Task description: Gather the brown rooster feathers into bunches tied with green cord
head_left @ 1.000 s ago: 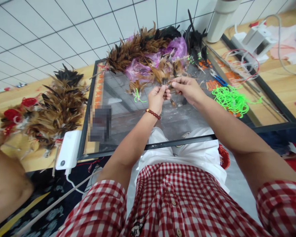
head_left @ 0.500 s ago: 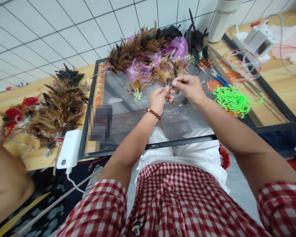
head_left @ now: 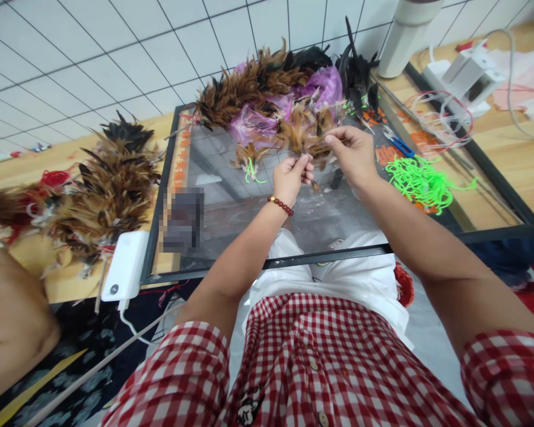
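Over the dark glass sheet (head_left: 231,225), my left hand (head_left: 291,178) pinches the base of a small bunch of brown feathers (head_left: 297,135), whose tips point away from me. To its right, my right hand (head_left: 353,153) is closed with thumb and forefinger together; whatever is between them is too small to make out. Loose brown feathers lie close to both hands, partly on purple plastic bags (head_left: 253,126). Left of my hands rests a small feather bunch tied with green cord (head_left: 250,171).
A brown feather garland (head_left: 244,89) lies along the glass's back edge. Right are black feathers (head_left: 358,74), blue thread snips (head_left: 399,142), and a green cord pile (head_left: 420,184). Left are more feathers (head_left: 109,190), a white power bank (head_left: 123,267), and another person's arm (head_left: 15,320).
My right hand has moved right, away from my left hand, leaving a gap between them. My left hand keeps its pinch on the feathers. The other person's arm at left has shifted slightly.
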The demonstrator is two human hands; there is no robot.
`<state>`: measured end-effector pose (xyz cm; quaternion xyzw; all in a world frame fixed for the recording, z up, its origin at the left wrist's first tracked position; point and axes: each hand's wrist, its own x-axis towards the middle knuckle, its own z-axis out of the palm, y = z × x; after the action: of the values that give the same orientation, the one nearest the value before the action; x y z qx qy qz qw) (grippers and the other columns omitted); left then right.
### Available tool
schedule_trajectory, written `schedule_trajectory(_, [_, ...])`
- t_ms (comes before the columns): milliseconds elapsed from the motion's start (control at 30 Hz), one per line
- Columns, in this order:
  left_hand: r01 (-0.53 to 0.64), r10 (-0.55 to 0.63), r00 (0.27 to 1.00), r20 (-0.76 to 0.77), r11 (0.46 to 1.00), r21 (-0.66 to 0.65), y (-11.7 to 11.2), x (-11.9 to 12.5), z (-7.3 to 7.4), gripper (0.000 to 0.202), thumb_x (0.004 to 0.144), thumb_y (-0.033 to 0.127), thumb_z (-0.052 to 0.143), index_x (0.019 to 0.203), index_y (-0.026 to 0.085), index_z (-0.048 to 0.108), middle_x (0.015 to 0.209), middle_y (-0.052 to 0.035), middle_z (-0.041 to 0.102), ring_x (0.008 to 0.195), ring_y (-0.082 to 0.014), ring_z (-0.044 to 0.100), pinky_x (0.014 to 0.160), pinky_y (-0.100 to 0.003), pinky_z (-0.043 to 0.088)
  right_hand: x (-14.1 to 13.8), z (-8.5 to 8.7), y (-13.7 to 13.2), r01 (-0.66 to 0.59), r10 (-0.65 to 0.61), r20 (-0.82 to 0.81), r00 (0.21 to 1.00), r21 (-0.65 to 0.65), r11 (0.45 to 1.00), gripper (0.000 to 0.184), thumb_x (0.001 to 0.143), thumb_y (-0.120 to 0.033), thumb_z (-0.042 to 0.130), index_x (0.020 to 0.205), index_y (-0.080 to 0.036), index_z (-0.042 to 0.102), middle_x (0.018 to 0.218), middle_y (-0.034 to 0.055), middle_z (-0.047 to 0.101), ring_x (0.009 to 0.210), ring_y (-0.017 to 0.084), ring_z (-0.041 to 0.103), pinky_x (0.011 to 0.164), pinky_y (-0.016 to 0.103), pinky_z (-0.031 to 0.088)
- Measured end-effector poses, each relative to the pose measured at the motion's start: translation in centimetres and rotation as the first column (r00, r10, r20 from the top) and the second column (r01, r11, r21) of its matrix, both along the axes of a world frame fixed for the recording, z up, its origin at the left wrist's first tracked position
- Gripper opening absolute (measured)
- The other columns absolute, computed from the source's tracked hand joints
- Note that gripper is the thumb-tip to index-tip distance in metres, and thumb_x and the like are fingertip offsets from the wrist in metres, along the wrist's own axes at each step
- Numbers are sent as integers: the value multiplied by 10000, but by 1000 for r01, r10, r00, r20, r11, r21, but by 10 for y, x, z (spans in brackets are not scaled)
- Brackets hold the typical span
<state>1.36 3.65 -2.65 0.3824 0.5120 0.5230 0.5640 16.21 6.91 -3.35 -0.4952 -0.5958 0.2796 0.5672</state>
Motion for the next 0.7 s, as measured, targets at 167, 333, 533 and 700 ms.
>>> schedule_trajectory(167, [-181,181,981,73,983,-6,7,-4,0,249,924,406,714,855,173,659,671,53,645,527,-19,579,536,-144,454,11,5,-4,-162,210,306,929,-175,971,242,775,-432,814,741,-205,738,673,19,681,662,176,606,655,332,496])
schedule_trajectory(333, [-187,189,980,63,982,-36,8,-4,0,273,931,433,697,857,175,652,651,57,632,536,-19,579,537,-129,449,6,11,-16,-147,311,681,663,-288,946,304,653,-456,884,791,-207,780,736,40,736,730,226,677,682,335,485])
schedule_trajectory(533, [-146,147,987,62,989,-25,8,-4,-3,219,933,359,706,837,168,660,661,54,640,533,-18,579,535,-130,460,-10,15,-28,-115,277,887,370,-251,961,163,873,-226,613,893,-182,769,970,139,777,929,301,711,785,376,493])
schedule_trajectory(700, [-144,144,990,-1,990,-3,11,-3,-12,215,876,325,769,788,161,663,781,8,720,657,-51,670,592,-151,516,-13,18,-30,-103,139,947,289,-114,988,281,939,-173,446,1090,-120,677,1133,224,715,1072,361,656,892,436,443])
